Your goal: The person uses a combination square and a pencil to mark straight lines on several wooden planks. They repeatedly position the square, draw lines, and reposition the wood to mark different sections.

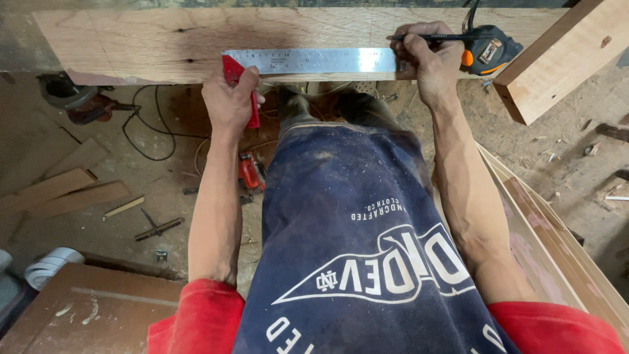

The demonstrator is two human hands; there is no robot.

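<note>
A: What is the biggest thing here?

B: A long reddish wooden board [164, 42] that lies across the top of the view, its grain running sideways, with two dark knots near its left part. A second, paler plank [563, 59] slants in at the upper right.

A: And on the board?

B: A combination square: its steel ruler blade [314, 60] lies flat along the board's near edge, graduations facing up, and its red head [230, 71] hooks against that edge at the blade's left end.

A: What are the hands doing?

B: The left hand [230, 98] is closed around the red head, fingers wrapped over it and pressing it to the board. The right hand [429, 62] is curled tight on a dark pencil [426, 38], held at the blade's right end, tip against the wood.

A: Anything beside that?

B: A black and orange tape measure [491, 49] sits on the board just right of the right hand. Below, on the dusty floor [164, 177], lie wood offcuts [65, 193], a black cable [154, 131] and a red power tool [249, 174].
</note>
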